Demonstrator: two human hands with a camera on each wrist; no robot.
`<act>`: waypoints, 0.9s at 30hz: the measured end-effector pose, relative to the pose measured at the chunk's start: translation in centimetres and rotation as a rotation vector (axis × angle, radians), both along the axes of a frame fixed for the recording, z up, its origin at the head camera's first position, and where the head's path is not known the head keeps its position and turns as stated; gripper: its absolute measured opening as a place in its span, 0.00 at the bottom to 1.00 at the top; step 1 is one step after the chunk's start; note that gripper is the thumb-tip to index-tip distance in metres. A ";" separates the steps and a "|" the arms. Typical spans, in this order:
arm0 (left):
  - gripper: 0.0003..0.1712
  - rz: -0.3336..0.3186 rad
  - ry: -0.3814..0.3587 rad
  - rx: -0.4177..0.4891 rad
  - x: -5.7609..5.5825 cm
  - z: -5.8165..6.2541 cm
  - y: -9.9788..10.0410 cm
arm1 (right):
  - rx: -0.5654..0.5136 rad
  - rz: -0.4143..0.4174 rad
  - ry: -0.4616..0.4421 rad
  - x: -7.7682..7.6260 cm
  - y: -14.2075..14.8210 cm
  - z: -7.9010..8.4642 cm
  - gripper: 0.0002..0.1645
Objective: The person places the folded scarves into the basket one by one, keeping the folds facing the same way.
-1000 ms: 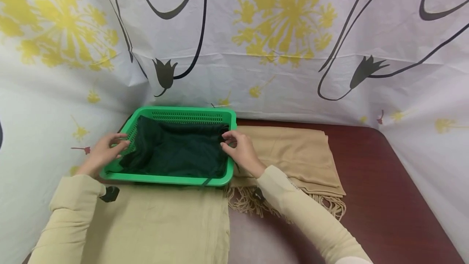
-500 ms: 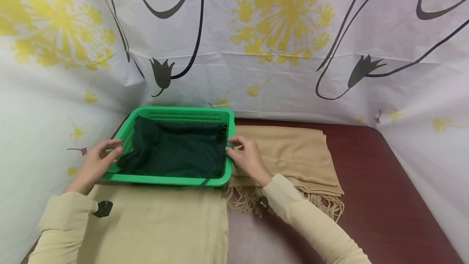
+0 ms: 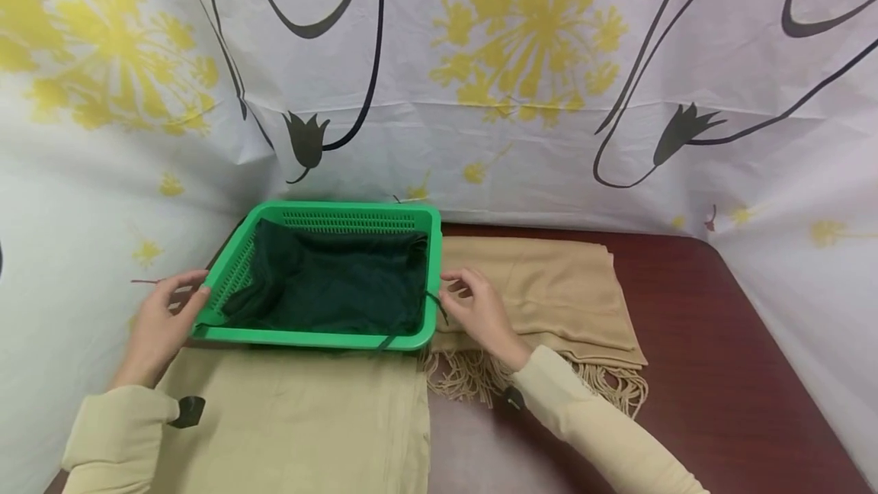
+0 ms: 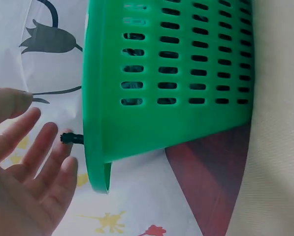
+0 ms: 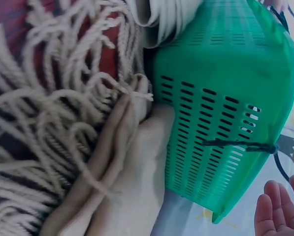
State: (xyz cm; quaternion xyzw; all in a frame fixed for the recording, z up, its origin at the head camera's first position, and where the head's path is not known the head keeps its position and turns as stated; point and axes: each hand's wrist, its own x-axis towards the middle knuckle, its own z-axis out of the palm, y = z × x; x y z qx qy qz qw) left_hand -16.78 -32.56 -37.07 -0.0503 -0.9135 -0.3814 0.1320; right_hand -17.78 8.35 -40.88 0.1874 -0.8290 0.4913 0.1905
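Note:
A green plastic basket (image 3: 309, 338) stands at the back left of the table. Inside lies a folded dark green cloth (image 3: 350, 280), a few dark strands of it hanging over the rim. My left hand (image 3: 159, 319) is at the basket's left rim, fingers loosely bent; the left wrist view has them just off the rim, near a dark tassel (image 4: 71, 138). Beside the right rim is my right hand (image 3: 483, 319), thumb and fingers apart. In the right wrist view its fingers (image 5: 272, 204) hold nothing, and a dark strand (image 5: 240, 144) trails down the basket's side.
A folded tan shawl (image 3: 535, 288) with a twisted fringe (image 3: 453, 376) lies right of the basket. In front of it spreads a beige cloth (image 3: 302, 418). Bare dark red table (image 3: 693, 326) shows at the right. A patterned curtain (image 3: 521, 166) encloses the back and sides.
Both hands have moved outward from over the basket, the left to the left and the right to the right, and a little toward me. The basket and cloth stay in place.

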 end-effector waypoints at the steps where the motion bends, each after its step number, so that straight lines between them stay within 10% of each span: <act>1: 0.23 0.014 0.021 -0.019 0.1 -0.1 0.1 | 0.015 -0.005 0.012 0.2 0.2 0.0 0.12; 15: 0.18 0.278 0.139 0.015 2.1 -1.5 -2.0 | 0.132 0.019 0.081 2.9 0.8 -1.0 0.19; 24: 0.17 0.518 0.083 0.137 2.6 -4.8 -5.5 | 0.157 0.053 0.095 4.2 0.8 -1.7 0.17; 27: 0.19 0.535 0.052 0.128 1.8 -7.8 -8.4 | 0.142 0.067 0.069 4.4 0.8 -1.8 0.15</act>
